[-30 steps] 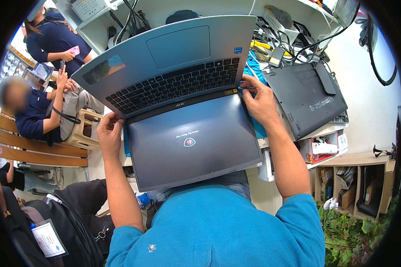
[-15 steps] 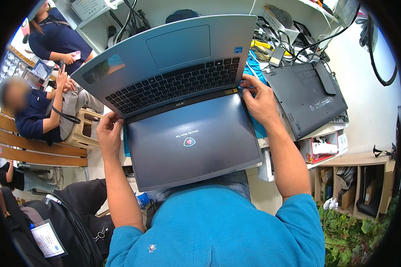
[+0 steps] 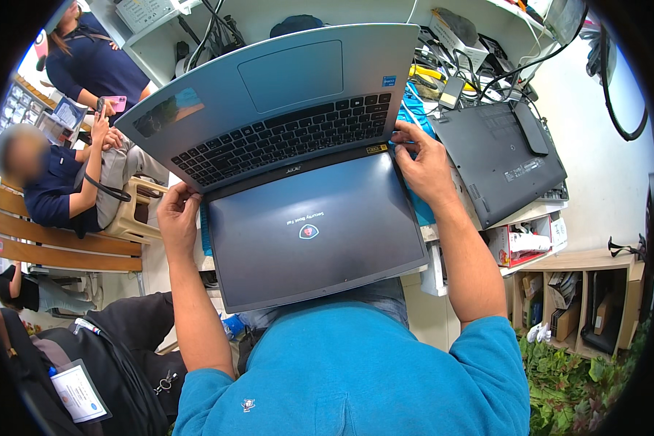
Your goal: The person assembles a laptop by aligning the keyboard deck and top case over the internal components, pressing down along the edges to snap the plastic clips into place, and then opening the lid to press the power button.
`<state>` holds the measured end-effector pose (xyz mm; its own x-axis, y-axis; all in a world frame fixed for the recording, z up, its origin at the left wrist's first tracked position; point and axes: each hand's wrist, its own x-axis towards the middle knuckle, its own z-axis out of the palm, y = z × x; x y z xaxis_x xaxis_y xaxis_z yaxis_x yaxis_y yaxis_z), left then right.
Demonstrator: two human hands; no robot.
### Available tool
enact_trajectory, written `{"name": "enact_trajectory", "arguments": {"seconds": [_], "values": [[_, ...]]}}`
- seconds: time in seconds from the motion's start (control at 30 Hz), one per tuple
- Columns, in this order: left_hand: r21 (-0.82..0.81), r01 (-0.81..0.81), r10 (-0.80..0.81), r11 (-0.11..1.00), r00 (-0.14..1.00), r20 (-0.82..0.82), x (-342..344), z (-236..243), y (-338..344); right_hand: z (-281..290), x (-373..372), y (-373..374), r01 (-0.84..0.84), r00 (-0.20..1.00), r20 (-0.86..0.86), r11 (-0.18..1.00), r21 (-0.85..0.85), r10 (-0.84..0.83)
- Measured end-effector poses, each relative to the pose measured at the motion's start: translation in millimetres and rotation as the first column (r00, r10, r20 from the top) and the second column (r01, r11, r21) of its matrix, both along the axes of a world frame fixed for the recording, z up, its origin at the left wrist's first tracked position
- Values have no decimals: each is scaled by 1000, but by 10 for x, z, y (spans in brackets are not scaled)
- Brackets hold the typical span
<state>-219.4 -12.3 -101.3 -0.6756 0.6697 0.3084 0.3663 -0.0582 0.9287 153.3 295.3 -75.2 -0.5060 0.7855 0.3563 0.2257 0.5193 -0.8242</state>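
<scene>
An open grey laptop is in front of me, its keyboard half raised at the far side and its dark screen lying toward me. A small shield icon and a line of text glow upside down on the screen. My left hand pinches the laptop's left edge by the hinge, fingers closed. At the opposite hinge corner, my right hand grips the edge with bent fingers; some fingertips are hidden there. A blue mat shows beneath the laptop's right side.
To the right lies another black laptop, underside up. Behind it are tangled cables and yellow-handled tools. A white shelf borders the far side. People sit and stand at left, near a wooden bench. Someone in black is close by my left.
Both my hands and the laptop hold the same position. At upper left, the standing person's pink phone has shifted lower and is turned differently.
</scene>
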Motion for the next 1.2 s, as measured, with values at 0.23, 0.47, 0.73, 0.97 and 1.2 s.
{"name": "enact_trajectory", "arguments": {"seconds": [0.23, 0.47, 0.73, 0.97, 1.2], "values": [[11, 10, -10, 1000, 1000, -20, 3, -5, -2, 88, -77, -102, 10, 1000, -1, 999, 51, -10], [5, 30, -30, 1000, 998, -49, -35, -57, -7, 180, -205, -163, 76, 995, 65, 996, 54, -80], [-4, 30, -30, 1000, 996, -79, -32, -61, 7, 213, -336, -225, 161, 977, 126, 982, 98, -172], [19, 0, 2, 1000, 996, -84, -68, -91, -29, 149, -419, -234, 152, 979, 119, 983, 99, -164], [44, -22, 23, 999, 999, -24, 116, 46, 93, 158, -329, -235, 135, 986, 78, 979, 153, -149]]}}
